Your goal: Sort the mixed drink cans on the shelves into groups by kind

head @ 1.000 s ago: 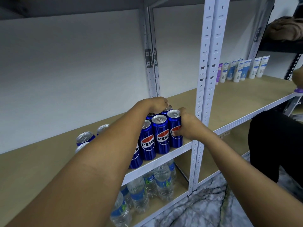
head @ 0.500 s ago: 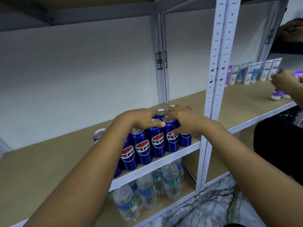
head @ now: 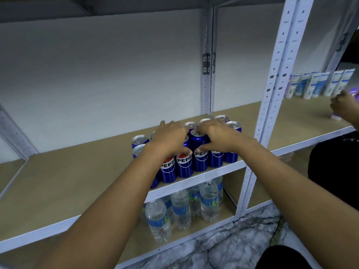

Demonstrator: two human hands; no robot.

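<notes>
Pepsi cans [head: 184, 164] sit clustered at the shelf [head: 77, 181] front edge, all one kind. Left hand [head: 171, 139] and right hand [head: 215, 135] lie across their tops, fingers curled around front cans; grouping looks nearly done.

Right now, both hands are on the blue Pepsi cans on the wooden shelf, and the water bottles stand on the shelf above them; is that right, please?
Not quite. The water bottles stand on the shelf below the cans, not above, as the head view shows. The rest holds: the left hand and the right hand are both on the blue Pepsi cans on the wooden shelf.
</notes>
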